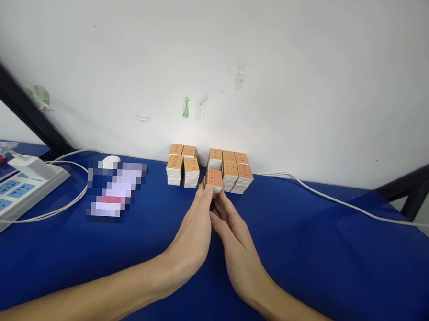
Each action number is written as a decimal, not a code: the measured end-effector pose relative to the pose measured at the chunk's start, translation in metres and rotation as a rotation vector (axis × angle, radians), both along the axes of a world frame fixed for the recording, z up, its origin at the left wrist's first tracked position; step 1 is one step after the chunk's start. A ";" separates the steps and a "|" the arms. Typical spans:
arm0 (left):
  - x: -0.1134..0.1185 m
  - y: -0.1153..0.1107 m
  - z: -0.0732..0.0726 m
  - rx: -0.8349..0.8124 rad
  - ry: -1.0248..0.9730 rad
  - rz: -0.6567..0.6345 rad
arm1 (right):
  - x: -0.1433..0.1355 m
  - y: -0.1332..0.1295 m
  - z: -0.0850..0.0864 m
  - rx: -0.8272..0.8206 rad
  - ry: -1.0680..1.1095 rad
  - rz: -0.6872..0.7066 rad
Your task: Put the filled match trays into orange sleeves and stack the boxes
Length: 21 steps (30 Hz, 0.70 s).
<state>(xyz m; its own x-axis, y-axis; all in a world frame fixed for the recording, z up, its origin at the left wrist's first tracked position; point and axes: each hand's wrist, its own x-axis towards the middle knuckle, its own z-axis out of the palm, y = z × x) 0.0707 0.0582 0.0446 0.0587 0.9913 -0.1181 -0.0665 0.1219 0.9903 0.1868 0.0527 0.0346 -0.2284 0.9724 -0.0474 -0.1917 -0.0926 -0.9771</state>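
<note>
Between my hands stands a small stack of orange-topped matchbox-like boxes (214,178), upright near the middle of the blue table. My left hand (195,226) presses along the left and near side of this stack, fingers together. At its right near side, my right hand (237,243) has its fingers bent towards the stack, and the fingertips are partly hidden. Right behind and beside it are more stacks of the same boxes (230,169). To the left, across a narrow gap, stands another group of stacks (174,163).
A white wall (293,88) rises behind the boxes. On the left are a power strip (25,193) with a plug and white cable, a white rounded object (111,162) and a blurred-out phone-like item (118,191). Another white cable (327,199) runs along the right.
</note>
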 end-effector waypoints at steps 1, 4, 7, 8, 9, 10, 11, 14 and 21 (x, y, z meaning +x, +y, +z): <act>0.001 0.002 0.001 -0.022 -0.012 0.026 | 0.000 0.001 -0.002 -0.003 -0.003 -0.011; 0.004 0.007 0.004 -0.070 -0.053 0.088 | 0.001 0.005 -0.007 -0.022 -0.022 -0.053; 0.007 0.011 0.006 -0.075 -0.087 0.119 | 0.001 0.008 -0.012 -0.021 -0.014 -0.087; 0.008 0.013 0.006 -0.069 -0.096 0.129 | 0.001 0.010 -0.013 -0.014 -0.005 -0.100; 0.009 0.014 0.006 -0.060 -0.104 0.138 | 0.001 0.012 -0.014 -0.006 0.006 -0.113; 0.010 0.016 0.006 -0.049 -0.112 0.146 | 0.000 0.014 -0.015 0.003 0.018 -0.126; 0.011 0.018 0.007 -0.038 -0.118 0.150 | -0.001 0.016 -0.015 0.012 0.030 -0.139; 0.012 0.022 0.006 -0.010 -0.129 0.147 | -0.003 0.022 -0.016 0.034 0.057 -0.169; 0.014 0.030 -0.001 0.029 -0.057 0.131 | -0.002 0.020 -0.012 0.023 0.020 -0.185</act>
<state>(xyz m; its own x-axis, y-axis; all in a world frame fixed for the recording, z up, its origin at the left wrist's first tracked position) 0.0847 0.0878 0.0434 -0.0651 0.9938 -0.0898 -0.1366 0.0802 0.9874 0.1849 0.0725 0.0224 -0.0463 0.9987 -0.0219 -0.2232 -0.0317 -0.9743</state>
